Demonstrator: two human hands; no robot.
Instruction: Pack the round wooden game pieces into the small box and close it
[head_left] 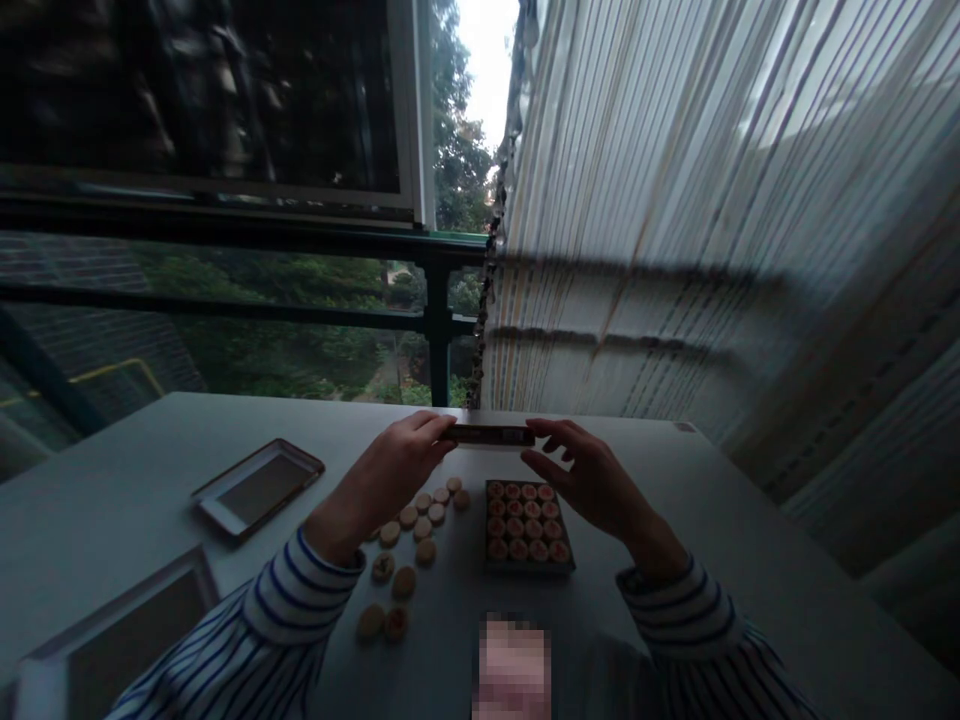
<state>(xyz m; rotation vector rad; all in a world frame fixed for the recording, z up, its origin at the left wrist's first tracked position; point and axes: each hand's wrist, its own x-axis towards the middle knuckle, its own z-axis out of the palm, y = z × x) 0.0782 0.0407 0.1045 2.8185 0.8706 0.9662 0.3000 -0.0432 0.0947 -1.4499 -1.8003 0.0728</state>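
Note:
A thin, dark, flat object point(491, 435), seen edge-on, is held level above the far part of the table. My left hand point(405, 460) pinches its left end between thumb and fingers. At its right end is my right hand point(581, 470), thumb and fingers apart, with the fingertips at or very near the corner. Below and between the hands sits a square box point(531, 568) filled with rows of round pieces with red marks. Several loose round wooden pieces point(408, 517) lie left of the box; one point(382, 567) bears a dark mark and another point(396, 623) a red one.
A shallow framed tray or lid point(259, 485) lies at the left of the white table point(450, 670), with a larger framed one point(135, 630) nearer the front left. Beyond the table are a dark railing point(439, 320) and a striped curtain point(637, 200).

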